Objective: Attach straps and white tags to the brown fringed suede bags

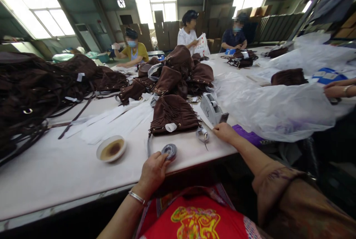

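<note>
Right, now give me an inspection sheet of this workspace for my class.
Surface: long, white-covered table.
Work items: dark-brown fringed bag, grey ring-shaped coil, boxy grey tape dispenser.
Clutter: piled dark-brown bags, round white dish with brown residue, crumpled translucent plastic sheeting.
Hands: left hand pinches the coil; right hand is at the dispenser's near end, grip unclear.
Cables: nothing seen.
Surroundings: three co-workers beyond the table.

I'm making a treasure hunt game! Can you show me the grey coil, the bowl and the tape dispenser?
Grey coil (173, 152), head view: right side of its ring.
Bowl (124, 147), head view: right rim.
Tape dispenser (209, 111), head view: grey side.
</note>
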A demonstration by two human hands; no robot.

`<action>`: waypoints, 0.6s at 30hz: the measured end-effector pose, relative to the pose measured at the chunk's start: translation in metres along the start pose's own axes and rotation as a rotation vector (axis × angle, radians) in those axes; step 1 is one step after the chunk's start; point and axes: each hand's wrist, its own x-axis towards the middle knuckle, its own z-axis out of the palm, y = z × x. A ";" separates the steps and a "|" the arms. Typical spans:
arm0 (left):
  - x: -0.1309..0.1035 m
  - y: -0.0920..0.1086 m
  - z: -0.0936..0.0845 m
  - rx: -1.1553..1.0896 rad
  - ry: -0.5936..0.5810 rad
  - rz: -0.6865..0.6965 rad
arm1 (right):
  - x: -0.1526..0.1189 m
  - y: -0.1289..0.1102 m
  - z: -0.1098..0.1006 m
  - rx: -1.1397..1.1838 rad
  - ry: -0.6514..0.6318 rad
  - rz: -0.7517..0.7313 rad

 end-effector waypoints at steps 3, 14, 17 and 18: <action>0.002 -0.002 0.000 -0.024 0.005 -0.014 | -0.004 0.002 0.003 0.029 0.014 -0.003; -0.003 -0.009 0.007 -0.039 0.008 0.037 | 0.005 0.002 0.012 0.071 -0.019 -0.007; -0.003 -0.010 0.007 -0.044 0.007 0.043 | 0.002 0.006 0.013 0.056 -0.018 -0.050; -0.003 -0.010 0.006 -0.046 0.006 0.043 | 0.000 0.009 0.013 0.054 -0.018 -0.075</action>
